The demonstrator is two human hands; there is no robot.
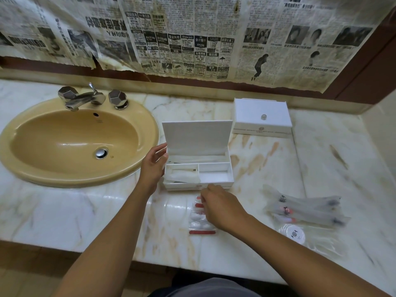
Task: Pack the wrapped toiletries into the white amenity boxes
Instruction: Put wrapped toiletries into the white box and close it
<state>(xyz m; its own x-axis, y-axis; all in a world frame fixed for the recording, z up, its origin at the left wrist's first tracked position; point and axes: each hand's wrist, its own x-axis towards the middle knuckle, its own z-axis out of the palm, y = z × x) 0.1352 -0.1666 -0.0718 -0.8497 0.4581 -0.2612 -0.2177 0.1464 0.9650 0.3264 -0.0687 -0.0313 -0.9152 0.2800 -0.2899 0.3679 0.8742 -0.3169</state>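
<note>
on a marble surface [267, 172] beside a yellow sink [70, 144], packing is under way.

behind it hangs a newspaper-covered wall [192, 35]; a closed white box [262, 118] sits near the back, well apart from the open white box [198, 163], whose lid stands up and whose left compartments already hold wrapped items while the right front one looks bare. the left hand [153, 166] rests against that box's left wall, fingers relaxed and fairly straight. the right hand [220, 205] reaches down onto the red-striped packets [200, 217] just in front of the box; its fingers are hidden from view, so whether they pinch one i cannot tell. more wrapped tubes [306, 209] and a round sachet [293, 233] lie to the right. risk: the slick stacked packets may slide or come up together, and a careless lift could knock the lid.
</note>
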